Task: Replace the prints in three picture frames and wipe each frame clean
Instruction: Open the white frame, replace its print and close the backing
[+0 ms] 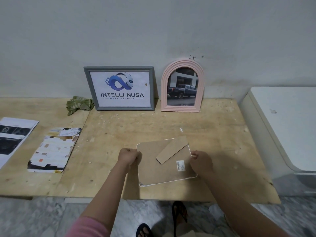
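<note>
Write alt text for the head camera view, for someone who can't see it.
A person's left hand and right hand grip the sides of a white frame lying face down on a plywood table. A grey frame, a pink arched frame and a green cloth sit by the wall.

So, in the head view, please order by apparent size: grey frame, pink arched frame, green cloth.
1. grey frame, largest.
2. pink arched frame, clearly smaller.
3. green cloth, smallest.
All three sit near the wall, so nearness hardly distorts this.
</note>
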Tool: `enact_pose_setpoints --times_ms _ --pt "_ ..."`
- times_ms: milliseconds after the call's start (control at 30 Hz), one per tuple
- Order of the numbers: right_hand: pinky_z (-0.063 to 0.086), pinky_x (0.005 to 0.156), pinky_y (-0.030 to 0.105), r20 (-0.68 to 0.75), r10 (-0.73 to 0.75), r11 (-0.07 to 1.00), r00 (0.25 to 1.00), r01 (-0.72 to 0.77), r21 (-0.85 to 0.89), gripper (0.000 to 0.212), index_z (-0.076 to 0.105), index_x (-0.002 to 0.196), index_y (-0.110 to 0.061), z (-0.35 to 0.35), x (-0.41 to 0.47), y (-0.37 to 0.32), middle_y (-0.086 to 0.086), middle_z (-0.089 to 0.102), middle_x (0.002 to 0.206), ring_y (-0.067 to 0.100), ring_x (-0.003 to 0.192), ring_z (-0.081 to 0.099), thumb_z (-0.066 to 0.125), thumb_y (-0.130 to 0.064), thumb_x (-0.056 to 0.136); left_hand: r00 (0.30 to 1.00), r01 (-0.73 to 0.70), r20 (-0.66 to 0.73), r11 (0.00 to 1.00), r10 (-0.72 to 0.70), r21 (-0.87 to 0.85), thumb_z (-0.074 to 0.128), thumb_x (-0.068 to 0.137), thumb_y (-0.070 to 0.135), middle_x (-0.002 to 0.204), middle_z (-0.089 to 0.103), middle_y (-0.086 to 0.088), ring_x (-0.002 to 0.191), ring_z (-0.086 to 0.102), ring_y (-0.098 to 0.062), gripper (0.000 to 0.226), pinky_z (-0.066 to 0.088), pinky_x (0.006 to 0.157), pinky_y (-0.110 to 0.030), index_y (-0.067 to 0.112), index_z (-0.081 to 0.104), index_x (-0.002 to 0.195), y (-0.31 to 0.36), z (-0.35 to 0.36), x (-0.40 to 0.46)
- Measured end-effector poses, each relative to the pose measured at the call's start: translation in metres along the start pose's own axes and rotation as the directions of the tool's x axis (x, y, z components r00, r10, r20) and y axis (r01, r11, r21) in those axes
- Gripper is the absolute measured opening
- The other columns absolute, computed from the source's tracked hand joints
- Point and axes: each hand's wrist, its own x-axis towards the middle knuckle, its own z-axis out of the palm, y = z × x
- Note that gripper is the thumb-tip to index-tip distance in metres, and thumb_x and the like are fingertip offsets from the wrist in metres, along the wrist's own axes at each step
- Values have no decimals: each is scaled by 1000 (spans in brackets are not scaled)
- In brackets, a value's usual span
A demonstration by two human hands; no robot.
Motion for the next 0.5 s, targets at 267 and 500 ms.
enact_pose_setpoints --times_ms 267,500 --pt "45 87 31 143 26 989 989 -4 -150 49 58 127 -12 -13 -9 -2 15 63 119 31 109 58 50 0 80 992 -13 128 997 4 70 50 89 0 68 58 -6 39 50 -9 31 34 34 -13 22 57 109 5 -2 -31" --pt "45 86 29 87 42 994 995 -33 -100 46 65 118 -12 -10 -15 -4 14 66 114 31 106 59 52 3 77 983 -105 174 947 53 305 61 73 3 73 57 -12 58 50 -21 25 40 50 -20 24 48 68 2 -2 -38"
